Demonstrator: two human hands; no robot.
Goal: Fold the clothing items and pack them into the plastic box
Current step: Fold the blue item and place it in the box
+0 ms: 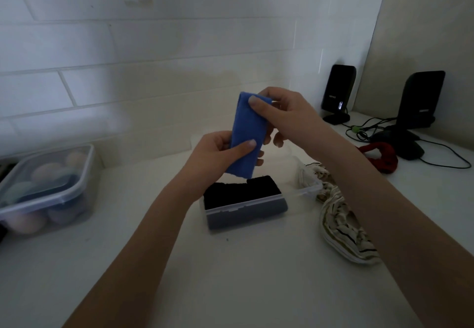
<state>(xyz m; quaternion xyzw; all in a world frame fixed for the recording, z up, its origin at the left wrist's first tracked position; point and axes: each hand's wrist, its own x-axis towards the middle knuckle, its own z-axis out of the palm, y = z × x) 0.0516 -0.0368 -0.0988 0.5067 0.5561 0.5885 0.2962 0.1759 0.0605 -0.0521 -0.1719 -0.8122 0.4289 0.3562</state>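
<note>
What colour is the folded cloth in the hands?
The folded cloth is plain blue, seen best in the head view.

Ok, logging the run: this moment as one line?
step: packing | both hands hold folded blue cloth over plastic box | black item inside

left hand (220,150) + right hand (284,114) pinch folded blue cloth (247,132) | above plastic box (259,208)

No legible text anywhere.
</note>
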